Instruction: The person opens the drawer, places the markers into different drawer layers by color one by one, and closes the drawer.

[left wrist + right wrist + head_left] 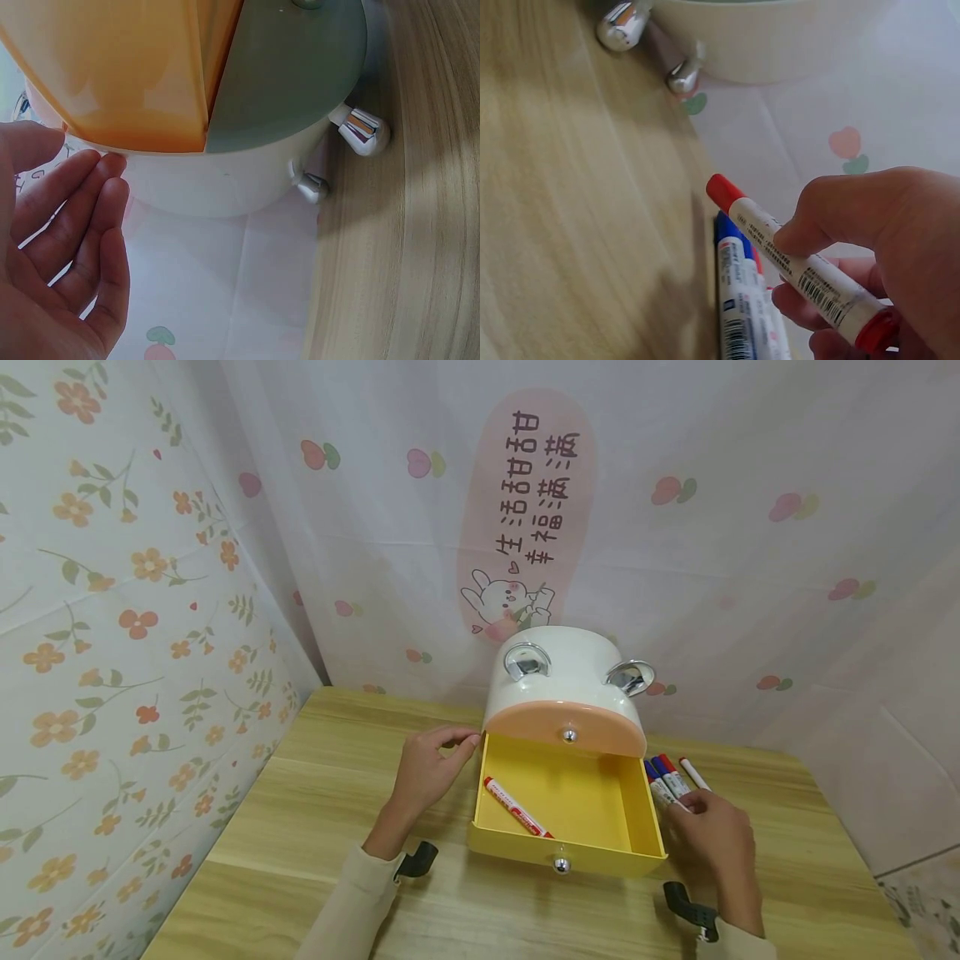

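Observation:
A white drawer box [558,660] with an orange front stands on the table. Its yellow drawer [562,857] is pulled out, and a red-capped marker [517,808] lies inside. My left hand [435,768] is at the box's left side by the drawer opening; in the left wrist view its fingertips rest at the white rim with fingers loosely bent, gripping nothing visible. To the right of the drawer my right hand [716,835] pinches a red-capped marker [814,283] between thumb and fingers. Beside it are blue-capped markers [735,300] and more red ones, partly hidden.
Two shiny metal ear-shaped parts [632,677] stick out from the box. A round silver knob [562,865] projects from the drawer front. The wooden table [300,827] meets a printed curtain [390,568] at the back and a floral one [112,693] at the left.

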A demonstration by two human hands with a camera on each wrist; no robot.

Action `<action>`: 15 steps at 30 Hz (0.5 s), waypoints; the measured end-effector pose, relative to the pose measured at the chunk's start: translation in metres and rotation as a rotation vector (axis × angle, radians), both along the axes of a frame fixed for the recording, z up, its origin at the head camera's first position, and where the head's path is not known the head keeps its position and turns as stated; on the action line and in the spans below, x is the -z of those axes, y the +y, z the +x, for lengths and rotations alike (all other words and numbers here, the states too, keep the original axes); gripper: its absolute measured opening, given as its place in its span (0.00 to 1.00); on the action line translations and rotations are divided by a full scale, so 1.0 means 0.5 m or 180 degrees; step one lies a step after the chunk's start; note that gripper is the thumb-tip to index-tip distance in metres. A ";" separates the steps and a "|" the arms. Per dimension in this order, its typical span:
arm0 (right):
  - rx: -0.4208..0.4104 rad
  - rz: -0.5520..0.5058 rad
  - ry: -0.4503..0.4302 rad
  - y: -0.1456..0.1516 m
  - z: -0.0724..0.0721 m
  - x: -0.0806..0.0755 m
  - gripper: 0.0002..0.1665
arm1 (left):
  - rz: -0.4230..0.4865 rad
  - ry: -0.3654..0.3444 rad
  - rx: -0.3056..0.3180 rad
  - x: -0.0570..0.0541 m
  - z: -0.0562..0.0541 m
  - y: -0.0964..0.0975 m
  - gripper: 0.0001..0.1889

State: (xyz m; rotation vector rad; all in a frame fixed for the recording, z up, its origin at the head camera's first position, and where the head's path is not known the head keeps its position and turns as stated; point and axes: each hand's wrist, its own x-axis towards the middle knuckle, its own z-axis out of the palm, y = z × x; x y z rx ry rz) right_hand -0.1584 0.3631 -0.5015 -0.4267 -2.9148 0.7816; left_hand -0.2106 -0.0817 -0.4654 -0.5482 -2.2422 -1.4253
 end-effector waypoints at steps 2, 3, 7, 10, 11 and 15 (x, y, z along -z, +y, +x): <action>0.0034 0.0007 0.0062 -0.001 0.001 -0.004 0.21 | 0.0007 0.0019 0.0013 -0.001 0.000 0.000 0.06; 0.0041 0.0019 0.0091 -0.001 0.002 -0.007 0.21 | 0.0013 0.0033 0.0018 -0.001 0.000 0.000 0.06; 0.0059 0.0041 0.0198 -0.002 0.004 -0.019 0.22 | 0.0025 0.0060 0.0035 -0.002 0.001 -0.001 0.06; 0.0076 0.0041 0.0270 -0.003 0.008 -0.030 0.22 | 0.0010 0.0054 0.0032 -0.001 0.001 -0.001 0.05; 0.0083 0.0040 0.0287 -0.003 0.009 -0.034 0.22 | 0.0007 0.0048 0.0031 -0.001 0.001 -0.001 0.05; 0.0115 0.0067 0.0355 -0.005 0.014 -0.050 0.22 | 0.0000 0.0024 0.0031 -0.002 0.001 -0.001 0.05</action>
